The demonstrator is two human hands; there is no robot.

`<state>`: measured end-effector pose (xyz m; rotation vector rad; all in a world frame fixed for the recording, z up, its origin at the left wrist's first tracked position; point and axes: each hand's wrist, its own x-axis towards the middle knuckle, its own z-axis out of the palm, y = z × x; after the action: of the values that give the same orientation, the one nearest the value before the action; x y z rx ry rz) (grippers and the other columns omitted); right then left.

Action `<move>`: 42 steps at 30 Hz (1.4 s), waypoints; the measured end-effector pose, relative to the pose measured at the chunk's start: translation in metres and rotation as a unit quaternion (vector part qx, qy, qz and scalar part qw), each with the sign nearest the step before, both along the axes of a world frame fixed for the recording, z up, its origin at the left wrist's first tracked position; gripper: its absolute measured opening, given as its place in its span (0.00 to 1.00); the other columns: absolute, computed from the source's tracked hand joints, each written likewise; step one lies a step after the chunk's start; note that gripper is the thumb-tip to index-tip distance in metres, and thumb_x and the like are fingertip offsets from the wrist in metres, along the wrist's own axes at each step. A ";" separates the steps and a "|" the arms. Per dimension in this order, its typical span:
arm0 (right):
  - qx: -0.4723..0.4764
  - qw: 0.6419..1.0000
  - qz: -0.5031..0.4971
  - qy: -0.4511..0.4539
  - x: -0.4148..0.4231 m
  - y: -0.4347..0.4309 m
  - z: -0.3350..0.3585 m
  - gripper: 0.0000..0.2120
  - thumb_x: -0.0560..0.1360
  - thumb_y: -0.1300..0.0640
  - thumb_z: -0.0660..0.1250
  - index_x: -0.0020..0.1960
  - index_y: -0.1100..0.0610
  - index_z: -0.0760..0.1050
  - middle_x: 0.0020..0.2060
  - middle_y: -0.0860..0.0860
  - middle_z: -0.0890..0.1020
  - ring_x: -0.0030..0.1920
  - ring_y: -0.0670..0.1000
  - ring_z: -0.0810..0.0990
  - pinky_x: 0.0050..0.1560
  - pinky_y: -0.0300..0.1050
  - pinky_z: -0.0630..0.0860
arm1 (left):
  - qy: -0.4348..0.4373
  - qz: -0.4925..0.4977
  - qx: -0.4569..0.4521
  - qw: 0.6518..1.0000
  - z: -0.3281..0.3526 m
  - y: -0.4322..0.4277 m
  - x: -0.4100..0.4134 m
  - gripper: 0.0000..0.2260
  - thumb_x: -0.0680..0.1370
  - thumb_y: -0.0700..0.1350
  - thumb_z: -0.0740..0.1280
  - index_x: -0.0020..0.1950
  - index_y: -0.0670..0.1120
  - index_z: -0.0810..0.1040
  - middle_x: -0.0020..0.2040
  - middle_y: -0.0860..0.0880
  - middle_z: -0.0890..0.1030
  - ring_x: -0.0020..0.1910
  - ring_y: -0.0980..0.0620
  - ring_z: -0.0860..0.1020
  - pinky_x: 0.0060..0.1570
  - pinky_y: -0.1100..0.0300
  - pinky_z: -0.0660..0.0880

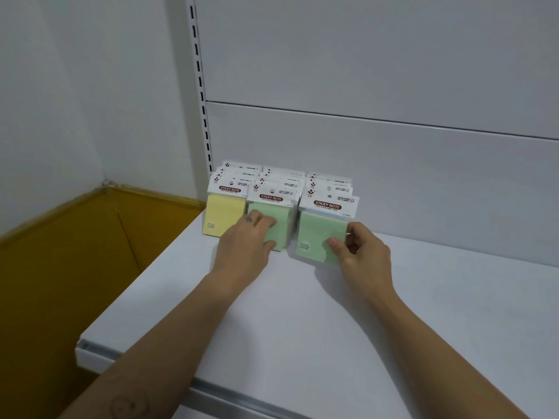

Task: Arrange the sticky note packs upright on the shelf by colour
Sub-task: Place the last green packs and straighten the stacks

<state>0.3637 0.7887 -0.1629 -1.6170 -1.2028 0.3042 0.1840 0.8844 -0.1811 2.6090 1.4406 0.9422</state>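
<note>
Three rows of sticky note packs stand upright at the back left of the white shelf (302, 313). The left row is fronted by a yellow pack (222, 217). The middle row is fronted by a green pack (281, 220), and my left hand (246, 241) grips its lower front. At the front of the right row stands another green pack (314, 232), which my right hand (361, 251) pinches at its lower right corner. White header cards reading STICKY NOTE top every pack. The colours of the packs behind are hidden.
A slotted white upright (201, 95) runs up the back panel just left of the rows. A brown cardboard box (75, 252) lies open to the left, below shelf level. The shelf's front rail (242, 397) crosses the bottom.
</note>
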 end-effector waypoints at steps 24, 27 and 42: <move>-0.006 1.000 0.013 0.003 0.002 0.000 -0.002 0.06 0.73 0.58 0.71 0.46 0.50 0.76 0.33 0.43 0.79 0.33 0.36 0.76 0.34 0.27 0.69 | 0.044 0.042 0.077 0.995 -0.001 0.007 -0.001 0.29 0.67 0.50 0.75 0.67 0.48 0.73 0.63 0.45 0.75 0.59 0.42 0.72 0.51 0.50 0.66; -0.012 1.000 0.019 0.005 0.001 0.001 -0.002 0.06 0.73 0.58 0.72 0.46 0.50 0.77 0.33 0.45 0.79 0.33 0.37 0.76 0.34 0.28 0.69 | -0.014 0.017 0.074 0.997 -0.002 0.005 -0.006 0.25 0.69 0.46 0.74 0.66 0.47 0.74 0.62 0.45 0.75 0.59 0.42 0.72 0.53 0.49 0.68; -0.034 0.992 0.092 0.078 -0.038 0.030 0.015 0.08 0.68 0.62 0.75 0.47 0.57 0.82 0.40 0.56 0.83 0.35 0.56 0.82 0.38 0.48 0.82 | -0.362 -0.029 -0.197 0.911 0.012 -0.005 -0.019 0.17 0.68 0.42 0.77 0.55 0.48 0.79 0.43 0.50 0.81 0.42 0.55 0.79 0.43 0.65 0.76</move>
<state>0.3260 0.8185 -0.1481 -1.5129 -1.2338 0.5831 0.1650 0.8793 -0.1689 1.7196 1.1716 1.2587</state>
